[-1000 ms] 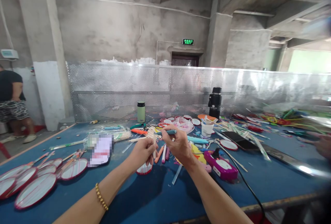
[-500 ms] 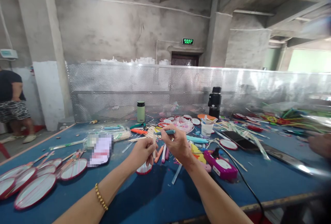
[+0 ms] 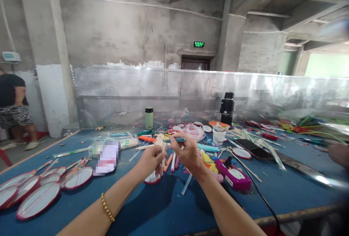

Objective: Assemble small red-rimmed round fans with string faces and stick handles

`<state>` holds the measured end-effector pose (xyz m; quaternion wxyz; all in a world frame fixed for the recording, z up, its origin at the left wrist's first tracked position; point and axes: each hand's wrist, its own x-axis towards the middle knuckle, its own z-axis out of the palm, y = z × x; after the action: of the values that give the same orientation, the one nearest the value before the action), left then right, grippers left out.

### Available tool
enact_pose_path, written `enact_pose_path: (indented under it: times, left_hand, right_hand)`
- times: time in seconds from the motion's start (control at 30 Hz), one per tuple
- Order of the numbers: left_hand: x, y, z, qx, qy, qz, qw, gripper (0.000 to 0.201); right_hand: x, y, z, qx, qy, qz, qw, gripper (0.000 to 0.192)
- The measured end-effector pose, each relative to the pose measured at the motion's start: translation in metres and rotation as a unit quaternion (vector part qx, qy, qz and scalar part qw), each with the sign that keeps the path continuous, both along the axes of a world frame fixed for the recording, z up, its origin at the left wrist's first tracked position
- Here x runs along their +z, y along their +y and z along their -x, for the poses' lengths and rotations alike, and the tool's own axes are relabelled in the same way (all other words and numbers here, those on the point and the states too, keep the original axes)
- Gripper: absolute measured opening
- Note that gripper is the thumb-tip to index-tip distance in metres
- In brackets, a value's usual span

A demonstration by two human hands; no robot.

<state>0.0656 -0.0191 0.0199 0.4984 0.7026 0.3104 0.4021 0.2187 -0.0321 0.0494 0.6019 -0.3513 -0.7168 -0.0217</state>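
My left hand (image 3: pixel 149 161) grips the wooden stick (image 3: pixel 163 154) of a small round red-rimmed fan (image 3: pixel 152 178), whose disc hangs below my fist over the blue table (image 3: pixel 152 210). My right hand (image 3: pixel 188 153) holds a teal marker (image 3: pixel 176 140) level, its tip at the top of the stick. Both hands are close together above the table's middle.
Several finished red-rimmed fans (image 3: pixel 38 192) lie at the left. Markers, sticks and discs litter the middle, with a white cup (image 3: pixel 218 136), a magenta glue gun (image 3: pixel 234 178) and its black cord. A green bottle (image 3: pixel 148 118) and black flask (image 3: pixel 227 108) stand before the perforated metal screen. A person (image 3: pixel 13 105) stands far left; another person's hand (image 3: pixel 338 154) is at right.
Almost nothing differs; my hands keep the stick and marker in the same place. The other person's hand at the right edge has shifted slightly.
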Motion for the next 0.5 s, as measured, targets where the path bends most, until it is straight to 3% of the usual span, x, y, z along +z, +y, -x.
enact_pose_path:
  times: [0.5]
  left_hand:
    - [0.0004, -0.0009, 0.0009, 0.004, 0.01, -0.006, 1.0, 0.026]
  right_hand:
    - [0.0021, -0.0033, -0.0008, 0.0, 0.006, 0.007, 1.0, 0.018]
